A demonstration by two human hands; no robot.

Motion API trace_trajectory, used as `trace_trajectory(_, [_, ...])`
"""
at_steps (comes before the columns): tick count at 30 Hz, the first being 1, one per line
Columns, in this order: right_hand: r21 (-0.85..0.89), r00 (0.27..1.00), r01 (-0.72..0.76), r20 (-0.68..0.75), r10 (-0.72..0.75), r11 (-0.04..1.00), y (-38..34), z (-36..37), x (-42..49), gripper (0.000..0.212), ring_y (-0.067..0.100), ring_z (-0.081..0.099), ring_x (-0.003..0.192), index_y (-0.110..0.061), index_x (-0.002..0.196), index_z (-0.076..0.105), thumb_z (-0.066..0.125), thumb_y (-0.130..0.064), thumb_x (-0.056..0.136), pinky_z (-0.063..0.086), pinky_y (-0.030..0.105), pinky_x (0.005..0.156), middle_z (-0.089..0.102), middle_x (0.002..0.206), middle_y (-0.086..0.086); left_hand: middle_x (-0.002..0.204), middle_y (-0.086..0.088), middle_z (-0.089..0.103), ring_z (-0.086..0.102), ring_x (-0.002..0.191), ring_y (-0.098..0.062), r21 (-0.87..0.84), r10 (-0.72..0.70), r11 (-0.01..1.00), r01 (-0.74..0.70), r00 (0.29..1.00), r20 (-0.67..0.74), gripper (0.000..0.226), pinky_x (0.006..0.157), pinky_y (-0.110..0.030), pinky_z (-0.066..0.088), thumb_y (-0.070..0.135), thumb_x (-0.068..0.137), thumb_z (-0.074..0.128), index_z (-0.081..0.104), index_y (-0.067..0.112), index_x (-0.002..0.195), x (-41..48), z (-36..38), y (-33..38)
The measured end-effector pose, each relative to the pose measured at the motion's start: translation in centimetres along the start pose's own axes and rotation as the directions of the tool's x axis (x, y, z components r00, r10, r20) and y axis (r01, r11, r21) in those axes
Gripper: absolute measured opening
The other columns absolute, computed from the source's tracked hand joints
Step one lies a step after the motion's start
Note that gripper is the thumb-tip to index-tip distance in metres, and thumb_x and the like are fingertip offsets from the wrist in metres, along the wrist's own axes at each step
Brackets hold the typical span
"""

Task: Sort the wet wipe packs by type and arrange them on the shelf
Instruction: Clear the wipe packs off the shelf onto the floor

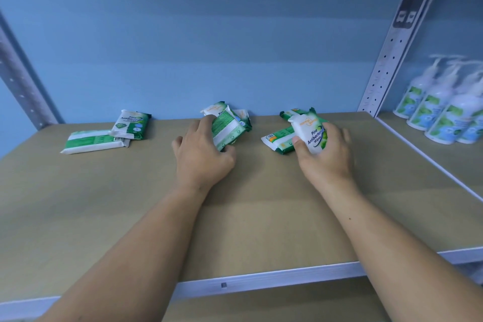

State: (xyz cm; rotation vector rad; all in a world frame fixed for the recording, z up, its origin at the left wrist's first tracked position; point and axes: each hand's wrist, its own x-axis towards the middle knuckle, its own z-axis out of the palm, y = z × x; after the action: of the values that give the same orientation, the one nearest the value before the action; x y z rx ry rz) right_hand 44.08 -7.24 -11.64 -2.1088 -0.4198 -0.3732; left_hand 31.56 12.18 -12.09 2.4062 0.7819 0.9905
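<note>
While both my arms reach over the front lip of the shelf, the wide tan board between that pale metal edge and the packs lies bare, so the near half gives me free room. My left hand is closed around a green-and-white wipe pack, back side up, tilted off the board near the blue rear wall; another pack stands just behind it against the wall, partly hidden. My right hand grips a white-fronted pack reading Pine Antibacterial Wipes, thumb across its lower left corner, held upright above the board. Just left of it a pack with an orange patch lies flat, touching or nearly under the held one, and a green pack sits behind by the wall. Far to the left, well apart from my hands, a flat pack lies back side up, with a smaller pack leaning on its right end. To the right, a perforated white upright and a thin white rail close off this bay; beyond them, on the neighbouring shelf, stand pump bottles with green labels, clustered close together. A grey perforated post bounds the left side.
</note>
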Motion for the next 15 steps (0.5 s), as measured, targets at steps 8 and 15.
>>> trace_trajectory(8, [0.009, 0.999, 0.045, -0.015, -0.045, 0.999, -0.3, -0.4, -0.6, 0.054, 0.019, 0.054, 0.114, -0.021, 0.127, 0.058, 0.077, -0.044, 0.081, 0.046, 0.043, 0.098, 0.052, 0.124, -0.001, 0.110, 0.000, 0.058, 0.057, 0.099, -0.028, -0.049, 0.053, 0.997, -0.054, 0.998, -0.030, 0.060, 0.084, -0.038, 0.043, 0.032, 0.073, 0.059, 0.052, 0.019, 0.131, -0.2, -0.4, 0.1])
trace_trajectory(15, [-0.043, 0.992, 0.127, 0.025, -0.126, 0.991, 0.3, 0.4, 0.6, 0.054, 0.024, 0.055, 0.116, -0.022, 0.126, 0.062, 0.076, -0.045, 0.079, 0.044, 0.054, 0.100, 0.052, 0.126, -0.002, 0.122, 0.002, 0.056, 0.051, 0.114, -0.024, 0.001, 0.102, 0.995, -0.102, 0.994, -0.037, 0.068, 0.098, -0.037, 0.029, 0.036, 0.069, 0.056, 0.050, 0.026, 0.135, 1.0, -0.4, 0.1])
